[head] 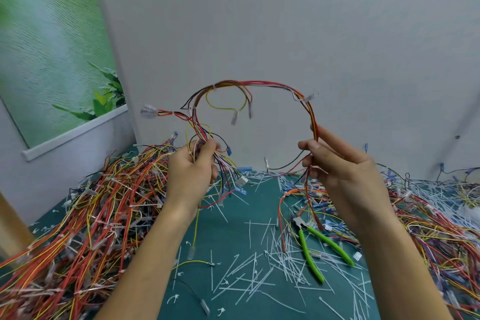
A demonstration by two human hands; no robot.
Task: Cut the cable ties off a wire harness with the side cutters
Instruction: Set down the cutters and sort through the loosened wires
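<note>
Green surface (233,228) strewn with cut ties (249,286). We hold the harness (259,83) up as a loop: left grip (192,166) clenched on the bunched end, right grip (340,163) pinching the other. It looks light and floppy, so we'd hold it beside each tie. Cutters (311,244) lie near right.

Centre strip of mat (228,236) offers only open floor, littered with cut ties (246,280). At left, harness heap (85,215) blocks approach; at right, second heap (436,228). At right heap's inner edge lie side cutters (306,252), handles splayed, reachable from above. Overhead, raised harness (259,84) arches between left hand (189,171) and right hand (342,169), loose ends dangling into gap. Rear closed by wall (285,21).
</note>
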